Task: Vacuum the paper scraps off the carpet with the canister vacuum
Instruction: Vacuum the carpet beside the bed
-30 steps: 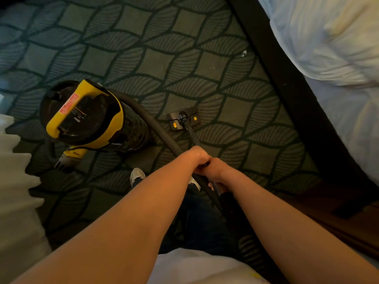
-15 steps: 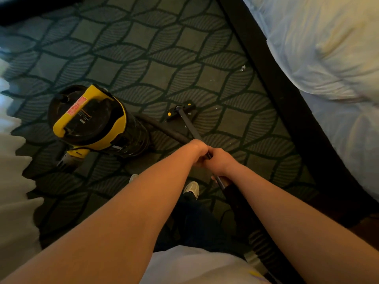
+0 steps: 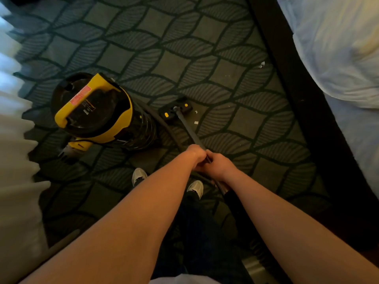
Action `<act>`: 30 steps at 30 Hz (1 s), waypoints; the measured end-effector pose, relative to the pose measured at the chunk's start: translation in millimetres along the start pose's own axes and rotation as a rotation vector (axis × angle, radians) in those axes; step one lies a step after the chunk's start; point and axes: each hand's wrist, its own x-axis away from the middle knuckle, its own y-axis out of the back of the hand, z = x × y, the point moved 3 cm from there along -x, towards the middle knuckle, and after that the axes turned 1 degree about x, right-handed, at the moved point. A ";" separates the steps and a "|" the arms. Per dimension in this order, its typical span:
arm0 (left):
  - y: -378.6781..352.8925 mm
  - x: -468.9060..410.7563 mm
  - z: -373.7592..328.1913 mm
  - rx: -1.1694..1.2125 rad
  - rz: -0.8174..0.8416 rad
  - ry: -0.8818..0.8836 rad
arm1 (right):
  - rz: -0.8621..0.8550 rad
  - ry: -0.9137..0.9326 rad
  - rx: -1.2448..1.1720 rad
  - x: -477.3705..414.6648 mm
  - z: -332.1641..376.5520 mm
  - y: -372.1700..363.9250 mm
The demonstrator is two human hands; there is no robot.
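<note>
Left hand (image 3: 197, 155) and right hand (image 3: 217, 167) curl tightly around the pipe (image 3: 189, 128), stacked for leverage to steer the floor head (image 3: 176, 110). It sits on the carpet (image 3: 225, 48) just beside two paper scraps (image 3: 196, 122). The canister vacuum (image 3: 92, 111) stands close on the left.

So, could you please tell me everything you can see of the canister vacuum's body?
The canister vacuum is a black, plastic-looking drum with a yellow band and a yellow carry handle across its lid, bearing a reddish label. It stands upright on the patterned carpet, left of the floor head. A black hose leaves its right side.
</note>
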 end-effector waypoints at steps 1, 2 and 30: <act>-5.7 -6.5 3.4 -0.008 0.013 0.002 | -0.001 -0.017 0.020 -3.5 -3.7 -1.8; -10.0 -10.4 6.3 -0.018 0.020 0.002 | -0.003 -0.034 0.043 -2.5 -5.4 -1.1; -68.0 18.3 21.9 -0.077 0.134 0.029 | -0.010 -0.172 0.014 34.7 -69.7 -10.6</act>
